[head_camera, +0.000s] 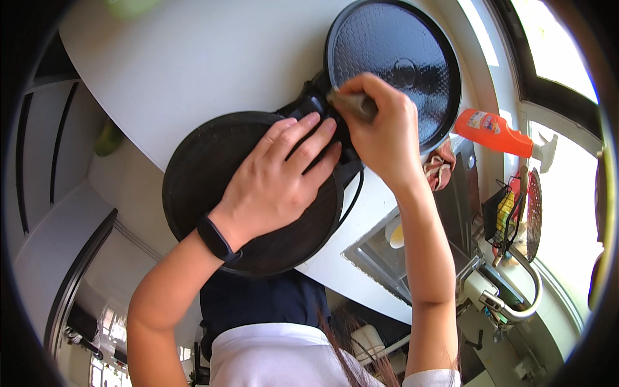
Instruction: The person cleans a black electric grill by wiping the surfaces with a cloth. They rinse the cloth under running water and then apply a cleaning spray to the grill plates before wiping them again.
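Note:
An electric griddle with two round black plates lies unfolded on the white countertop (145,63). Its near plate (256,256) is matte and dark; the far plate (391,43) looks wet and shiny, with a honeycomb texture. My left hand (280,179), a dark band at its wrist, rests palm down across the near plate, fingertips at the black hinge part between the plates. In my right hand (382,121) is a small greyish-brown cloth or pad (355,104), blurred, pinched against the hinge side of the far plate. What lies under my left palm is hidden.
An orange spray bottle (495,133) lies right of the far plate, beside a crumpled reddish cloth (439,167). A black cable loops by the near plate. Farther right are a sink (377,256), a faucet (527,309) and a wire rack (503,217). A window borders the counter.

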### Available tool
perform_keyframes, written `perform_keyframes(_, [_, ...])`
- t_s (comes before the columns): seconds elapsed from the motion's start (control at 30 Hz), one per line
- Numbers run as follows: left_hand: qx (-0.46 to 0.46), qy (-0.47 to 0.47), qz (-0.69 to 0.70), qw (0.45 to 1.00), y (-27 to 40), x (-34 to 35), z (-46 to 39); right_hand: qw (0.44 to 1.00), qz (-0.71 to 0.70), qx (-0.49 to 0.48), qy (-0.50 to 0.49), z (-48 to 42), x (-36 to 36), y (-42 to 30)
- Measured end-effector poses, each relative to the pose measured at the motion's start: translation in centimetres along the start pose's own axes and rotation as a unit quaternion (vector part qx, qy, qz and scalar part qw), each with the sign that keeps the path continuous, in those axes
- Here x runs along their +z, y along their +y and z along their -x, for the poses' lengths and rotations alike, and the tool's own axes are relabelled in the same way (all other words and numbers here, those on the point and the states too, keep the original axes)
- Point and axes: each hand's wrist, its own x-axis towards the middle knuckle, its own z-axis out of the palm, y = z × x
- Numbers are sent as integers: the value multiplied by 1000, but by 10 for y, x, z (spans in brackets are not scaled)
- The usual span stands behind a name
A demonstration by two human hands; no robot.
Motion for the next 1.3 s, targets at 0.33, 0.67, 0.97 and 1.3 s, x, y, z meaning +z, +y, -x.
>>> perform_keyframes(0.33, [4,-6,-4,1000,2,-2,0,1000,-7,15,5,2,2,2])
perform_keyframes(0.67, [-3,-18,0,1000,3,-3,2,992,-98,77,9,15,-23,5])
perform_keyframes(0.97, [-6,-21,8,1000,3,-3,2,991,-32,100,-84,6,-13,-3])
perform_keyframes(1.3, [-1,-14,10,1000,2,-3,1,995,-8,66,-77,-2,-10,-2])
